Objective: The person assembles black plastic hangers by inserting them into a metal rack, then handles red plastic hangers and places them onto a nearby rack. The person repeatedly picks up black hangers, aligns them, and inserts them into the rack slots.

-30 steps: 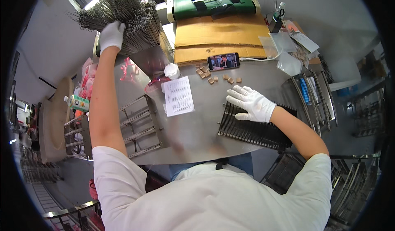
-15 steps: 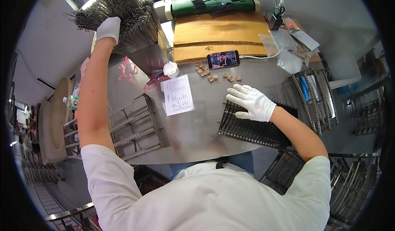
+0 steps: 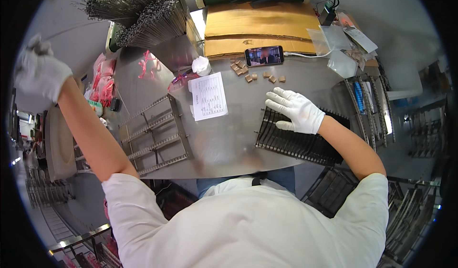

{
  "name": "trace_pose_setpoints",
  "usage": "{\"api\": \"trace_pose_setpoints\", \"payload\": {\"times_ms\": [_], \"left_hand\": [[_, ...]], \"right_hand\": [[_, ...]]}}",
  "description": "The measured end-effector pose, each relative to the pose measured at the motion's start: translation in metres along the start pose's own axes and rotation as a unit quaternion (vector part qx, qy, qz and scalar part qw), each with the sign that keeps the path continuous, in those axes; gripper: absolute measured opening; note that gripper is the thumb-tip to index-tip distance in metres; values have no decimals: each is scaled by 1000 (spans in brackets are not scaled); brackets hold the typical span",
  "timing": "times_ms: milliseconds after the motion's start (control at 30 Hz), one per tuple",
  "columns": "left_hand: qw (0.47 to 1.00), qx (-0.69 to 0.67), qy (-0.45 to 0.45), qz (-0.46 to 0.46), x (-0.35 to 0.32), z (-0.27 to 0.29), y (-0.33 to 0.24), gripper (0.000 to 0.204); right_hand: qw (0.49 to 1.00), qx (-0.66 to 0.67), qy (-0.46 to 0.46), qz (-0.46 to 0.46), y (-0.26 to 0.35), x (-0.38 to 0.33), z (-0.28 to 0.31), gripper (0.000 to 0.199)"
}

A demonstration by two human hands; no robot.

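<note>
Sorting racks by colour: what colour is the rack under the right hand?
Black rack, head view.

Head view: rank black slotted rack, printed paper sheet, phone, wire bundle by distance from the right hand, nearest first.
From the right hand:
1. Black slotted rack: directly under the hand, touching.
2. Phone: beyond it, at the cardboard's edge; too close to call against 3.
3. Printed paper sheet: to its left.
4. Wire bundle: far upper left.

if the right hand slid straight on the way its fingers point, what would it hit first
The right hand lies flat on the black slotted rack, fingers pointing up and left across the metal table. Past the rack's edge comes bare tabletop, then probably the printed paper sheet, or the small brown blocks if it veers further away.
</note>
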State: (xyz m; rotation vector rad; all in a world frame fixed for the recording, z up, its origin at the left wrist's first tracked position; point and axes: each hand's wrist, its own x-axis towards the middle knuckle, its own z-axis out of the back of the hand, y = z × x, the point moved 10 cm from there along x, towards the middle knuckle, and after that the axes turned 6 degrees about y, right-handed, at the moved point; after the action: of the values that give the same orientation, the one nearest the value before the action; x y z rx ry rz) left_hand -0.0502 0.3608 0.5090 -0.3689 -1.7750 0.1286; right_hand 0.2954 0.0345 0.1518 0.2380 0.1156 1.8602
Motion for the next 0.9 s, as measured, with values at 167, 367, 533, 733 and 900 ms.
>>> {"api": "trace_pose_setpoints", "payload": {"times_ms": [167,367,533,733,900], "left_hand": [[977,-66,29,199,-159,-47,-15,17],[819,-44,96,564,-439,-88,69,17],[709,-123,111,685,-571,-111,73,15],[653,-108,24,749,-597,-104,96,15],[602,-106,105,785,-614,-116,105,15]], "right_hand": [[999,15,21,27,19,7,-4,66],[999,-13,35,-12,10,9,2,69],[997,-37,-11,-62,-14,-9,19,70],[996,-42,76,-37,-6,-1,-12,71],[996,-43,77,-20,-2,4,-16,67]]}}
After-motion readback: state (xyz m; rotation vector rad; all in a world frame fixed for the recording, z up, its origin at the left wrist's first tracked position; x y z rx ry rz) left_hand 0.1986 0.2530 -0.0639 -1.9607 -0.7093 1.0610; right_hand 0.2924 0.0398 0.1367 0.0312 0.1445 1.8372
